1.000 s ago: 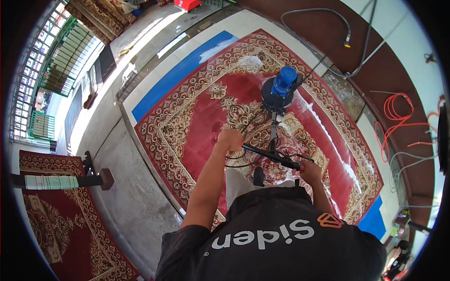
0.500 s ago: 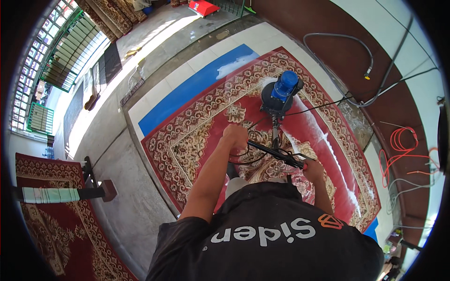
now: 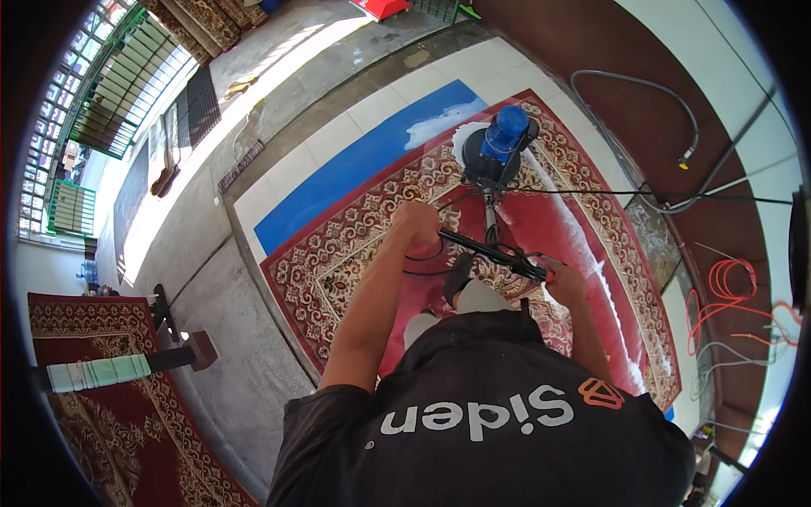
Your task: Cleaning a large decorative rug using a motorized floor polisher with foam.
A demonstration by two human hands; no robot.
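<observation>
In the head view, the left hand [image 3: 416, 224] was wrapped around the left end of a black handlebar [image 3: 486, 249] and the right hand [image 3: 568, 286] around its right end, the two hands apart. A shaft [image 3: 490, 215] ran from the bar to a blue-topped floor machine [image 3: 498, 148], which stood on the far part of a red patterned carpet [image 3: 338, 279]. White foam [image 3: 585, 247] streaked the carpet's right side; a blue sheet [image 3: 338, 188] showed along its far-left edge.
</observation>
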